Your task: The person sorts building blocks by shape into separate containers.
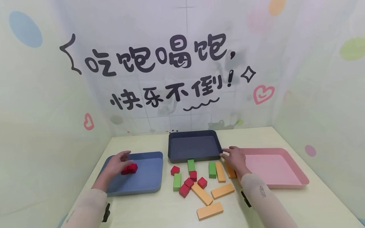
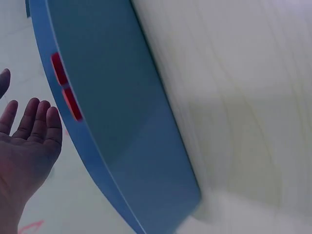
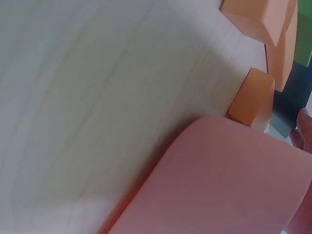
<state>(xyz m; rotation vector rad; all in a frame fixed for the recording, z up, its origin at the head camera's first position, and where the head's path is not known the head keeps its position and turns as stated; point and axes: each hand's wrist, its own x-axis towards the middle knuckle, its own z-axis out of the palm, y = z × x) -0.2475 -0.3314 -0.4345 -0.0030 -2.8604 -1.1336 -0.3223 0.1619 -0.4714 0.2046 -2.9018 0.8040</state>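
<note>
Over the left part of the blue tray (image 1: pixel 145 179), my left hand (image 1: pixel 117 164) hovers with relaxed fingers and nothing in them. Two red blocks (image 1: pixel 132 168) lie in that tray by the hand; the left wrist view shows the palm (image 2: pixel 29 151) apart from them. My right hand (image 1: pixel 236 159) is between the dark tray (image 1: pixel 194 148) and the pink tray (image 1: pixel 276 167), fingers extended toward the dark tray's right corner. Below it, an orange block (image 1: pixel 230 172) lies against the pink tray, partly hidden by the hand. In the right wrist view only fingers (image 3: pixel 304 127) show at the edge.
Mid-table lie several red blocks (image 1: pixel 202 182), green blocks (image 1: pixel 177 182) and long orange blocks (image 1: pixel 210 211). An orange block (image 1: pixel 220 172) and a green block (image 1: pixel 212 170) stand side by side before the dark tray. A printed cloth (image 1: pixel 182 79) hangs behind the table.
</note>
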